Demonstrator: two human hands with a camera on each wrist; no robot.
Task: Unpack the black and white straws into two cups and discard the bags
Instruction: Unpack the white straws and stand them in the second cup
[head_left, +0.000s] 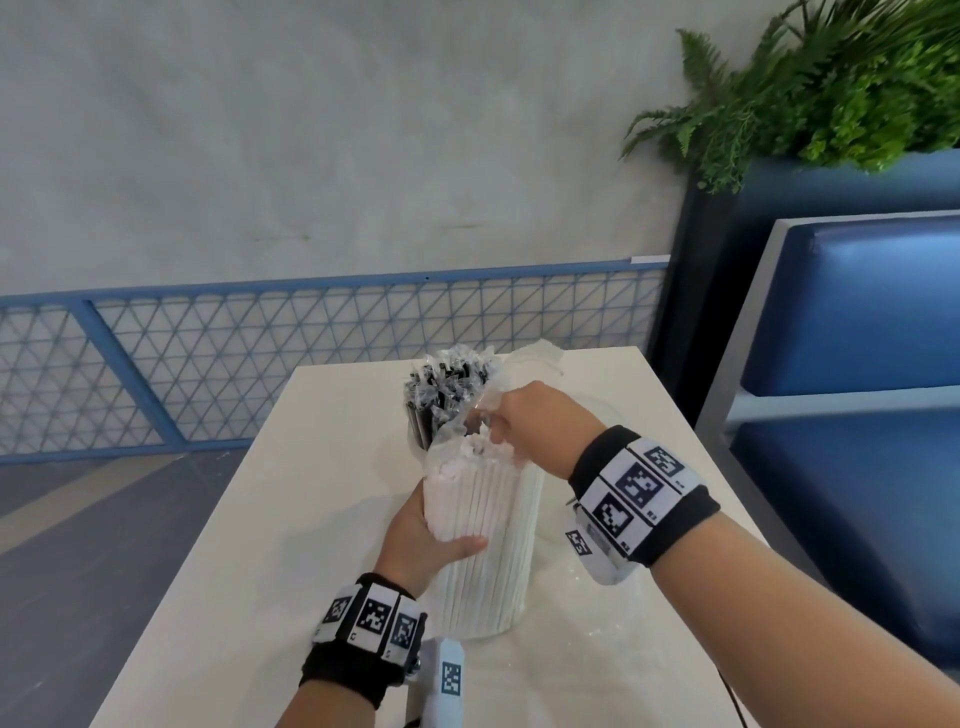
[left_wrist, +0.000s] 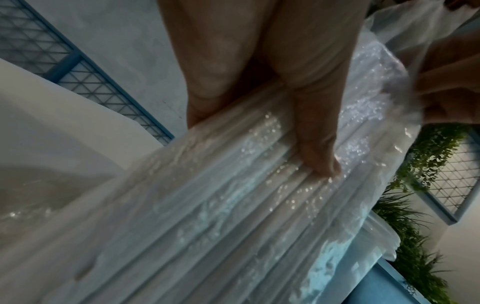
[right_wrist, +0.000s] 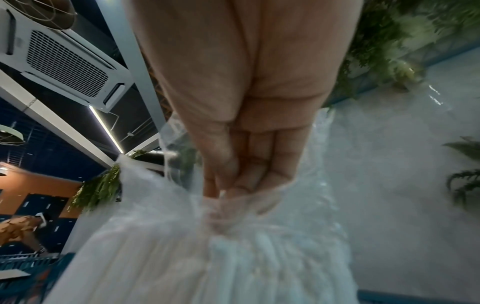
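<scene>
Item: white straws (head_left: 480, 525), one bundle, upright on the counter (head_left: 249, 545), in a clear bag (head_left: 524, 364) open at the top.

Left hand (head_left: 434, 540): grip wrapped round the bundle's middle, thumb across the front.

Right hand (head_left: 530, 421): grip pinched on the loose plastic at the bundle's top.

Black straws (head_left: 447, 395): standing just behind the white bundle; the cup under them is hidden.

Step in hand, as I judge it: stripping the bag from the white straws. Next move calls for a firm left hold while the plastic slides upward, clear of the tips.
</scene>
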